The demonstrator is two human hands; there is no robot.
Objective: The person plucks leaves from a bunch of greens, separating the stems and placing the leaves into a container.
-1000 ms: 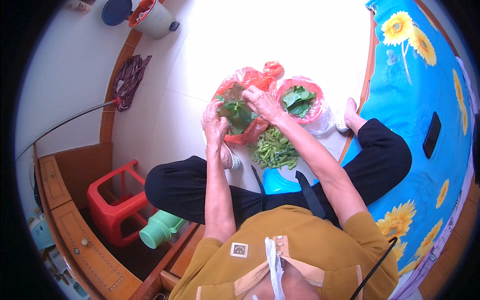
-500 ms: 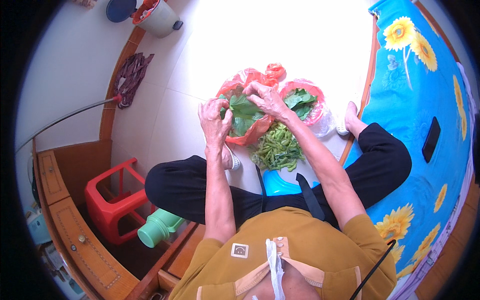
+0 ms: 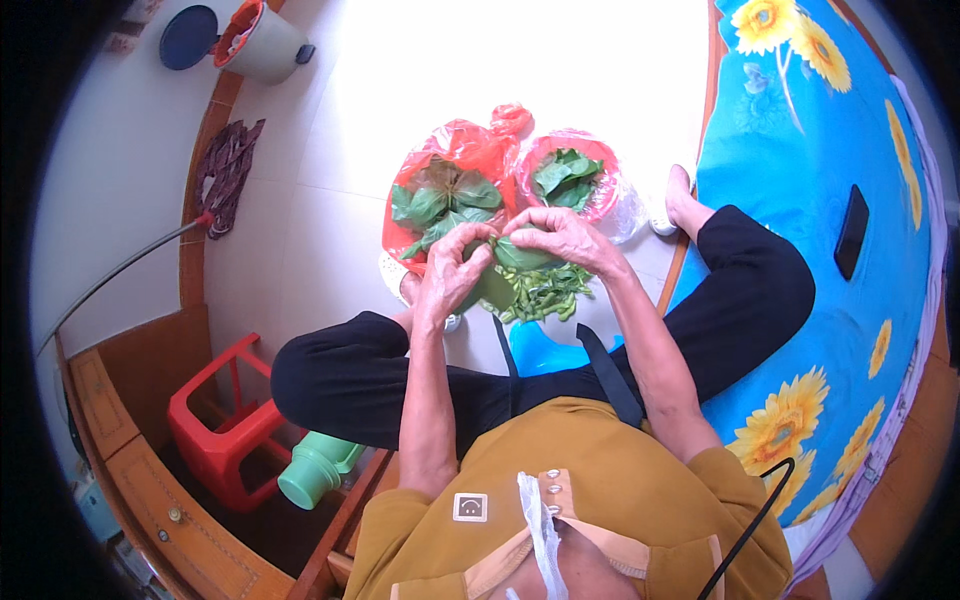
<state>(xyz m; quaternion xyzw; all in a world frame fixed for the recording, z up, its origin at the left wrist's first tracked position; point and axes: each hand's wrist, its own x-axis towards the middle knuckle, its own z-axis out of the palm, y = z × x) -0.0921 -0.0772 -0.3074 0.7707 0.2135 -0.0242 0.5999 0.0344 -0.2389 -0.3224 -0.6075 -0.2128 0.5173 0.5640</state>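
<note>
Centrally, the left hand (image 3: 451, 270) and right hand (image 3: 574, 239) – fingertips pinched narrow – hold broad green leaves (image 3: 523, 257) over the heap of green pods (image 3: 550, 296), near the red plastic bag (image 3: 468, 141); a slack pinch could drop them among the pods – a hard tug, tear them.

Harsh white glare across the far floor (image 3: 500, 55), strong fisheye bending, black corners.
</note>
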